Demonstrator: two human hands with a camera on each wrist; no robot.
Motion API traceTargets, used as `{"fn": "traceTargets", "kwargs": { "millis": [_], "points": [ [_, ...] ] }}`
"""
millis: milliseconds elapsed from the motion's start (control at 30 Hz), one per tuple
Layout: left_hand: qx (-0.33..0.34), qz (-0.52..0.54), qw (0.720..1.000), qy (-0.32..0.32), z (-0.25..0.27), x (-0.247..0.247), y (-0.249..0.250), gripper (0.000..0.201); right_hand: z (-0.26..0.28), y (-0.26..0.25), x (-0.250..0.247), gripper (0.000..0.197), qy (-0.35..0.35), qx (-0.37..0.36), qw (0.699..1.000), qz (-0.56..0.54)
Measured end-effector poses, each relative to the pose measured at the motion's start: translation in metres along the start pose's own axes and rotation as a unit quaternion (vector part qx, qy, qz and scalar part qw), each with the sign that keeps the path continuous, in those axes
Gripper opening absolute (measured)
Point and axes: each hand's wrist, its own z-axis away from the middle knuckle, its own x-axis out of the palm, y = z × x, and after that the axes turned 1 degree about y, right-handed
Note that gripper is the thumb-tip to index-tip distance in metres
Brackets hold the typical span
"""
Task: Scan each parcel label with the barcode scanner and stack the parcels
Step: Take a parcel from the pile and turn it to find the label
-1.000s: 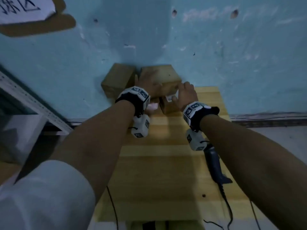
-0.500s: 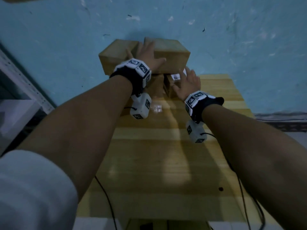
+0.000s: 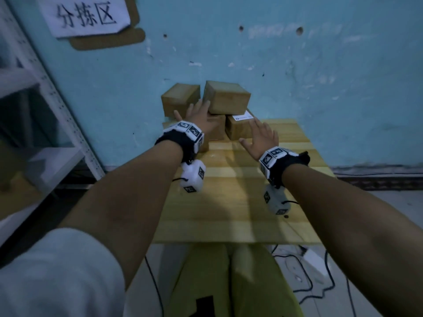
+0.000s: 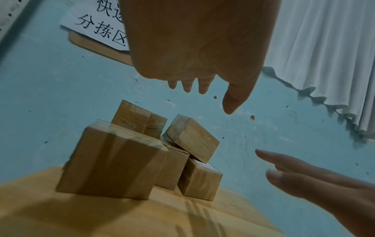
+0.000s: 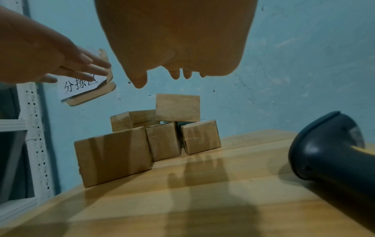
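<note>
A: Left hand [image 3: 198, 118] flat and spread, holding nothing, hovering right in front of the parcel pile [image 3: 207, 113]. Right hand [image 3: 261, 137] same deal: fingers straight, empty, just short of the labelled parcel [image 3: 238, 129] on the table [image 3: 229, 202].

B: Yep. Can't tell from the head view whether the left fingertips touch cardboard, but in the wrist views both hang clear of it. Worth eyeing the top parcel [image 3: 225, 97] though. Sitting skewed across the boxes below in the left wrist view, one corner down, not flat.

A: Biggest risk right there, probably. One nudge of the lower boxes and off it slides, maybe off the back edge against the blue wall [image 3: 320, 76].

B: Also the white label [image 3: 242, 117] half tucked under that top box. Hard to scan without pulling the parcel out, and pulling it out likely tips the whole heap.

A: Barcode scanner [image 5: 332, 154] lying off to the right on the table, untouched. Easy to knock with a wrist when reaching back for it.

B: Loose cables [image 3: 306, 282] on the floor below too. Snag hazard, if one of them belongs to the scanner.
</note>
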Motion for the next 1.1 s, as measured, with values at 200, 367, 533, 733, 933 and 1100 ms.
{"fn": "traceTargets", "kwargs": {
  "millis": [200,367,533,733,933,1100],
  "points": [
    [-0.001,0.021,1.0,0.007,0.05,-0.001,-0.012,0.065,0.04,-0.012,-0.02,0.065,0.015,-0.017,1.0,-0.003],
    [0.006,0.049,0.999,-0.01,0.073,0.001,-0.019,0.065,0.055,-0.017,-0.019,0.062,0.023,-0.03,0.999,-0.004],
    [0.001,0.056,0.998,-0.008,0.073,0.004,-0.023,0.064,0.056,-0.019,-0.014,0.064,0.015,-0.032,0.999,-0.007],
    [-0.014,0.065,0.996,-0.066,0.06,0.036,-0.027,0.07,0.045,-0.018,-0.001,0.068,-0.052,-0.035,0.998,-0.005],
    [-0.053,0.114,0.972,-0.2,0.038,0.083,-0.043,0.073,0.031,-0.012,0.031,0.067,-0.187,0.0,0.982,-0.042],
    [-0.047,0.097,0.968,-0.227,0.027,0.094,-0.05,0.072,0.02,-0.009,0.046,0.068,-0.225,0.022,0.973,-0.037]
  ]
}}
